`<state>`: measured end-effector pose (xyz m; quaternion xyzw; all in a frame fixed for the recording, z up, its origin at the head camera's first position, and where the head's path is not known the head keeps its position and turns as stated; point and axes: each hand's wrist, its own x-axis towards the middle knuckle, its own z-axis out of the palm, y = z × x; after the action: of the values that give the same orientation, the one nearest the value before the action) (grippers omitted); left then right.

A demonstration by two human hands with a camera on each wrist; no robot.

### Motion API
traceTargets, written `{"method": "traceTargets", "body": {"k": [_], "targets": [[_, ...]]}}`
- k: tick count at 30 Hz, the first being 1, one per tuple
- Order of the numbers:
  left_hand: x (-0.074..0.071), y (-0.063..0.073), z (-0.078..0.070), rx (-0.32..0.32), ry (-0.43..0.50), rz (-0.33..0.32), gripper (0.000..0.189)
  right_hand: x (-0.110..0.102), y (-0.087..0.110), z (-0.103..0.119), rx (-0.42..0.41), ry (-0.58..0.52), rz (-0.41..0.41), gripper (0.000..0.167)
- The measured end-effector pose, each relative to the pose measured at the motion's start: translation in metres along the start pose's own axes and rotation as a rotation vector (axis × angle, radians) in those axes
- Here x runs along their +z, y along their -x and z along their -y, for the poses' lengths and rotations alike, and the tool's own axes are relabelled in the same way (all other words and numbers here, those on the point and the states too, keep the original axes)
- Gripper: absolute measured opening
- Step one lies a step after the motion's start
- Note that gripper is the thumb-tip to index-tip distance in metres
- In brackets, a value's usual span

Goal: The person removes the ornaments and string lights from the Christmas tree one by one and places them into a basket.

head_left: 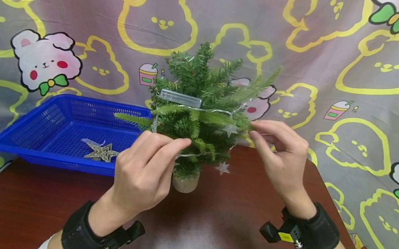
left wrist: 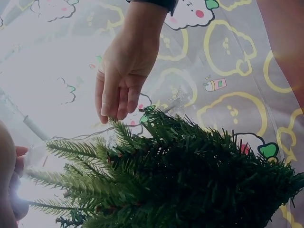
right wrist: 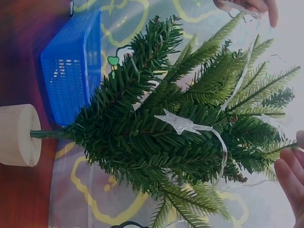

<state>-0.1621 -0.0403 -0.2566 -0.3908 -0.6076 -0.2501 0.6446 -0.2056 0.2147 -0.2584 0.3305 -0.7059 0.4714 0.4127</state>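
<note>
A small artificial Christmas tree (head_left: 204, 87) stands upright on a pale round base (head_left: 184, 183). A clear wire of string lights (head_left: 209, 110) with translucent stars (head_left: 223, 168) winds around its branches. Its clear battery box (head_left: 181, 98) lies across the branches at the front left. My left hand (head_left: 145, 168), at the tree's front left, has curled fingers pinching part of the string lights; the fingertips are partly hidden. On the right, my right hand (head_left: 279, 153) pinches the tip of a green branch (right wrist: 285, 146) between thumb and fingers. A silvery star (right wrist: 179, 122) hangs against the trunk side.
A blue plastic basket (head_left: 64, 160) sits left of the tree, with a glittery gold star ornament (head_left: 101, 152) inside. The brown tabletop (head_left: 216, 224) stretches in front. Behind hangs a grey cartoon-printed cloth (head_left: 239, 2).
</note>
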Motion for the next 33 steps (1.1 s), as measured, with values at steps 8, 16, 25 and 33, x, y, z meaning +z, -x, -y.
{"method": "traceTargets", "body": {"k": [8,16,25,33], "targets": [[-0.001,0.001,0.000,0.010,-0.051,0.076,0.025,-0.006,0.000,-0.002,0.048,-0.007,-0.009,0.028],[0.000,0.002,0.001,-0.003,-0.069,0.145,0.025,-0.012,-0.001,-0.015,0.119,0.082,-0.084,0.023],[-0.003,0.002,0.000,-0.009,-0.052,0.123,0.028,-0.018,0.001,-0.043,0.219,0.239,-0.106,0.026],[-0.005,-0.001,0.002,0.045,-0.078,0.045,0.041,-0.019,0.006,-0.054,0.354,0.243,-0.003,0.034]]}}
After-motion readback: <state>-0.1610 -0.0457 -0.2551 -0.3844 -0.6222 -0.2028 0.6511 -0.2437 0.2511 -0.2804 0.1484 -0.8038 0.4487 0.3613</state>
